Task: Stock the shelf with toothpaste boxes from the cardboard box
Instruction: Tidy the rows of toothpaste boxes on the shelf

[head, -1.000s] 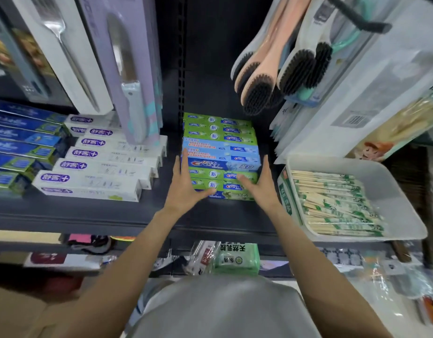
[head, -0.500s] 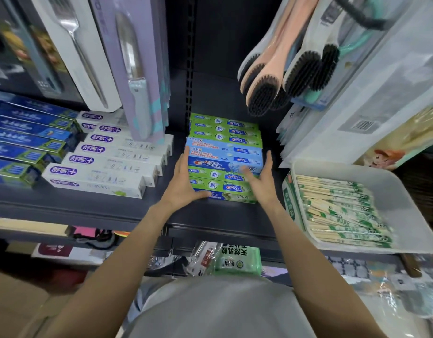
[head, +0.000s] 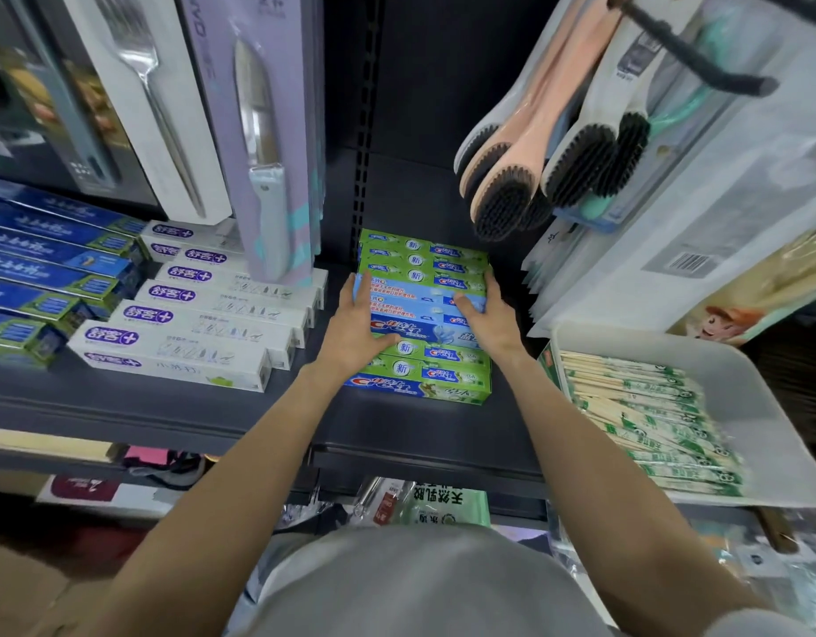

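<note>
a white tray sits just right of the right hand, holding wrapped chopstick packs laid in rows, its far half bare. between the two hands a stack of toothpaste boxes lies on the dark shelf: green ones at the back and front, light blue ones in the middle. the left hand lies flat with fingers spread against the left ends of the blue boxes, and the right hand presses their right ends, so the blue boxes are squeezed between both palms. left of the left hand, white toothpaste boxes step back in rows, with a bare strip of shelf between them and the stack. the shelf's front edge runs beneath the forearms, with bare shelf ahead of the stack. brushes hang above the right hand.
</note>
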`<state>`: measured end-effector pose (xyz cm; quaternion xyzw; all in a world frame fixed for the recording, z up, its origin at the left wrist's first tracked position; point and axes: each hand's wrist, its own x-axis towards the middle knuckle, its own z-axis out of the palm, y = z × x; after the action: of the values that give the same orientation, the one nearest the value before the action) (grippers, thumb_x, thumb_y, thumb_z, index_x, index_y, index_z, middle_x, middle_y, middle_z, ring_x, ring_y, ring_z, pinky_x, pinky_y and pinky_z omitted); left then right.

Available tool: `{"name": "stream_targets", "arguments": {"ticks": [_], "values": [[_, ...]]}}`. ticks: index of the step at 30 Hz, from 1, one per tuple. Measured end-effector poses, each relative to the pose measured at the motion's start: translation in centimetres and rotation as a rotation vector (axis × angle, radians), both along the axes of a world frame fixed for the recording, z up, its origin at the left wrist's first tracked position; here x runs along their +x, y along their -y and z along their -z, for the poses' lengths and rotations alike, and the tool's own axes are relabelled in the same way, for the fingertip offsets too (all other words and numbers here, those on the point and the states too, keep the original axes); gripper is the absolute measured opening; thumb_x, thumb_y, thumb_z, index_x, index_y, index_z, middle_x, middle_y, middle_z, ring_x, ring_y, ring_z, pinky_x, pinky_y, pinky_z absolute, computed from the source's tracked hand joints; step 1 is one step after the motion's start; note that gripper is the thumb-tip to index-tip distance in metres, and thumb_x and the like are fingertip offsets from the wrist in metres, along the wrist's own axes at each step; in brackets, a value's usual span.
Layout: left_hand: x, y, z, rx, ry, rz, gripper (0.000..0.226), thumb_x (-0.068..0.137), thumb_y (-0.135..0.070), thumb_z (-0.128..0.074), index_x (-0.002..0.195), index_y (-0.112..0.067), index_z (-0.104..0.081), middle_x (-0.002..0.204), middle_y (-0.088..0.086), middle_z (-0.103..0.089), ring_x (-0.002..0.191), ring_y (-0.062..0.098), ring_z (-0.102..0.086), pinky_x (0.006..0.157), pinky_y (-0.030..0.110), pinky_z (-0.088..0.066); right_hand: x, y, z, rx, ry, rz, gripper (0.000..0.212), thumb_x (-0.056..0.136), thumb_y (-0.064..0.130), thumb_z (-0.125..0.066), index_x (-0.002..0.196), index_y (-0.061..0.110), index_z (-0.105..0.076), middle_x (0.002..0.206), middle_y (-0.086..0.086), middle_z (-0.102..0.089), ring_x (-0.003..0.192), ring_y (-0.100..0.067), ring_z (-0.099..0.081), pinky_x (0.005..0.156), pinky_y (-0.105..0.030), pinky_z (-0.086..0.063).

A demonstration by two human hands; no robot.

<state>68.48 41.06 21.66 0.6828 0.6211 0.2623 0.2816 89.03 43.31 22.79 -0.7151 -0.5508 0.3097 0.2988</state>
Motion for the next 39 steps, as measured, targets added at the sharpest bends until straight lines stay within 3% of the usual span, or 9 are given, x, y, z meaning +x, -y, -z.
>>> {"name": "stream_targets", "arguments": {"ticks": [33,39], "values": [[-1.0,-0.3,0.2,0.01,0.04,-0.006,0.094,0.082,-0.024,-0.072,0.151,-0.018,-0.01,0.157,0.008,-0.013,0.134,0.023,-0.036,0.103,0.031,-0.036,-0.6,-0.3,-0.7,-0.038,-0.087,0.048,0.078,0.088,0.04,-0.062,0.149,0.023,-0.018,0.134,-0.006,-0.054,0.117,-0.024,-0.056,0.101,-0.038,-0.045],[-1.5,0.4,1.0,0.008,0.244,-0.046,0.104,0.076,-0.015,-0.077,0.151,-0.014,-0.005,0.155,0.007,-0.021,0.141,0.02,-0.025,0.11,0.038,-0.029,-0.7,2.1,-1.3,-0.024,-0.174,0.069,0.072,0.094,0.044,-0.05,0.15,0.022,-0.012,0.138,-0.006,-0.051,0.119,-0.023,-0.054,0.097,-0.03,-0.042]]}}
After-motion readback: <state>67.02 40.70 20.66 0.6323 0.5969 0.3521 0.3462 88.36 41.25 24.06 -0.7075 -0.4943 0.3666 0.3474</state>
